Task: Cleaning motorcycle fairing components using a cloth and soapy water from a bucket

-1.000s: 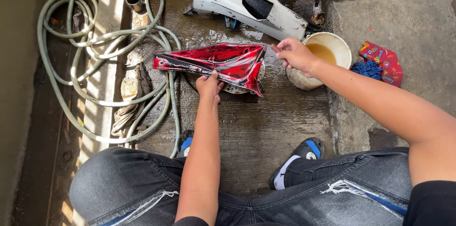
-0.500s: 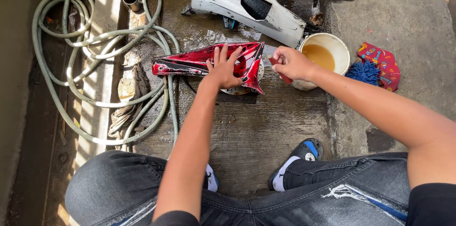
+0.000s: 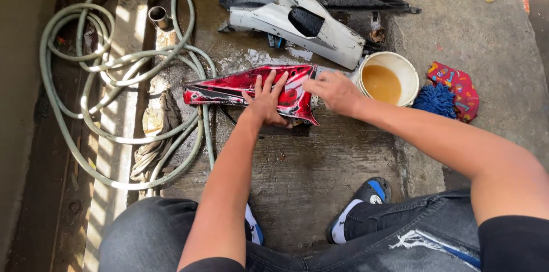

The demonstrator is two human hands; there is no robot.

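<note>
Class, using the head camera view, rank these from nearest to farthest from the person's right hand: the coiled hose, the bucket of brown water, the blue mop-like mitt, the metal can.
From the right hand:
1. Bucket of brown water, just to its right.
2. Blue mitt, farther right, past the bucket.
3. Metal can, upper left.
4. Coiled hose, far left; its nearest loops come about as close as the can, so these two are hard to separate.

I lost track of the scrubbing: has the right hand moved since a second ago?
Yes. The right hand moved left, away from the bucket, onto the red panel.

wet concrete floor (image 3: 320, 158), hose (image 3: 114, 78), bucket (image 3: 389, 78)
</note>
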